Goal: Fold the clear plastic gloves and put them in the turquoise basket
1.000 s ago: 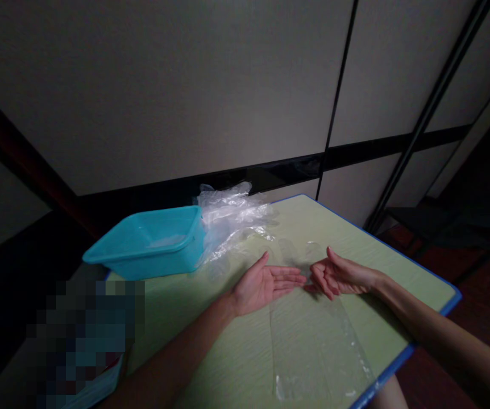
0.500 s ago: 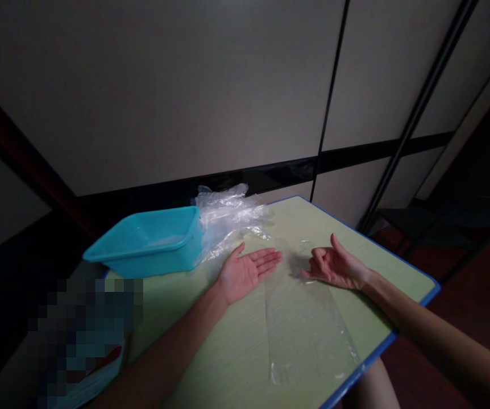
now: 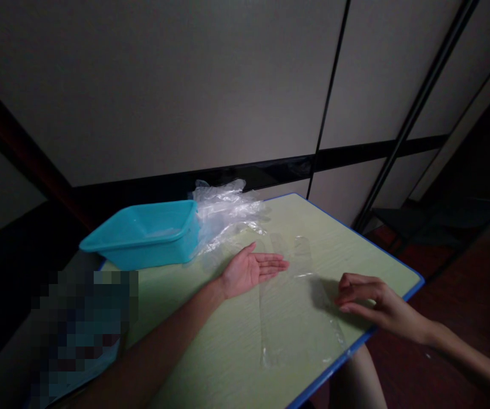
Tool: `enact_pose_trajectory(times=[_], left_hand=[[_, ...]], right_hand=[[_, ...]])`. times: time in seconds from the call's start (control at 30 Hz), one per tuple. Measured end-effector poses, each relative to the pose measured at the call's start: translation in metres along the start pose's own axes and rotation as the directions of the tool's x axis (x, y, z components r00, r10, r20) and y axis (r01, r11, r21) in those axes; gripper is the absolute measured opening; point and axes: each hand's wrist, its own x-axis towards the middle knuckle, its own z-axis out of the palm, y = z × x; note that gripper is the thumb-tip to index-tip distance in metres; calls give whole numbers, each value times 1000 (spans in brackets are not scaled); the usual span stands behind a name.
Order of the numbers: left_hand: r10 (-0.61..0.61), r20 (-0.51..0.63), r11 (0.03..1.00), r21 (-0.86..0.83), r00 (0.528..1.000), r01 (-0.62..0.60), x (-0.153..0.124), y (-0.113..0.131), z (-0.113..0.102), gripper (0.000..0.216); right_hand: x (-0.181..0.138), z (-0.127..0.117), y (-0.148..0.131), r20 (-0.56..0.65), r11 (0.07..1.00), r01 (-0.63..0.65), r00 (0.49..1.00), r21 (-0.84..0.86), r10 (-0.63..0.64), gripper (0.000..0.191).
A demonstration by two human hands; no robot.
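Note:
My left hand (image 3: 249, 271) lies palm up on the green table (image 3: 211, 352), fingers stretched out, holding nothing. Its fingertips reach the left edge of a clear plastic glove (image 3: 298, 307) that lies flat on the table, fingers pointing away from me. My right hand (image 3: 370, 301) hovers palm down over the glove's right side near the table's blue edge. Its fingers are loosely curled and apart, with nothing in them.
A turquoise plastic tub (image 3: 142, 234) stands at the table's far left. A heap of clear plastic gloves (image 3: 225, 213) lies beside it against the wall. A blurred-out patch (image 3: 78, 329) covers the near left. A dark chair (image 3: 419, 218) stands beyond the table's right side.
My right hand has turned palm down and pulled back to the right, away from the left hand. The left hand stays palm up, almost where it was.

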Motion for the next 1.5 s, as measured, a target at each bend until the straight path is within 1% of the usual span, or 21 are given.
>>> enact_pose_trajectory(times=[0.07, 0.1, 0.2, 0.27, 0.47, 0.7, 0.83, 0.9, 1.03, 1.13, 1.23, 1.3, 1.4, 1.47, 1.5], left_hand=[[-8, -11, 1000, 21, 1000, 9, 0, 0, 1, 60], [-12, -17, 1000, 29, 1000, 13, 0, 0, 2, 60], [-20, -25, 999, 34, 999, 21, 0, 0, 3, 59], [-17, -29, 999, 29, 999, 18, 0, 0, 3, 59], [-1, -27, 1000, 27, 1000, 1, 0, 0, 4, 61], [-13, -16, 999, 45, 1000, 13, 1, -1, 2, 60], [-28, -23, 998, 51, 999, 29, 2, -2, 0, 61], [-28, -23, 998, 59, 999, 30, 2, -3, 0, 60], [-21, -11, 997, 77, 1000, 22, 1, -3, 1, 59], [-13, -8, 996, 86, 1000, 13, 1, -2, 2, 60], [-6, -16, 995, 101, 1000, 7, 1, -2, 2, 65], [-3, -17, 994, 113, 1000, 5, -1, -1, 3, 71], [4, 14, 992, 130, 1000, -5, -3, -1, 4, 78], [10, 44, 990, 138, 999, -16, -4, -1, 4, 76], [16, 51, 990, 139, 999, -23, -4, -2, 5, 72]], right_hand=[[-11, 2, -3, 52, 997, 38, 998, -72, -34, 14], [-15, 4, -4, 76, 992, 60, 996, -109, -52, 18], [-26, 11, -4, 133, 971, 126, 986, -204, -100, 38], [-30, 17, -3, 159, 959, 161, 979, -234, -125, 44], [-30, 26, -3, 152, 955, 202, 973, -215, -172, 30], [-25, 23, -9, 149, 971, 181, 976, -158, -158, 17], [-17, 20, -10, 99, 984, 164, 983, -71, -156, 14], [-9, 18, -12, 44, 993, 117, 992, 19, -118, 15], [11, 13, -13, -100, 980, 3, 995, 198, 18, 17], [27, 10, -8, -217, 949, -75, 965, 308, 146, 18], [40, 11, 2, -282, 891, -151, 914, 428, 290, 21], [47, 13, 11, -297, 842, -160, 888, 515, 350, 23], [56, 16, 23, -324, 797, -138, 862, 588, 389, 25], [62, 17, 29, -342, 783, -127, 848, 609, 404, 26], [65, 17, 32, -348, 776, -125, 842, 618, 413, 26]])
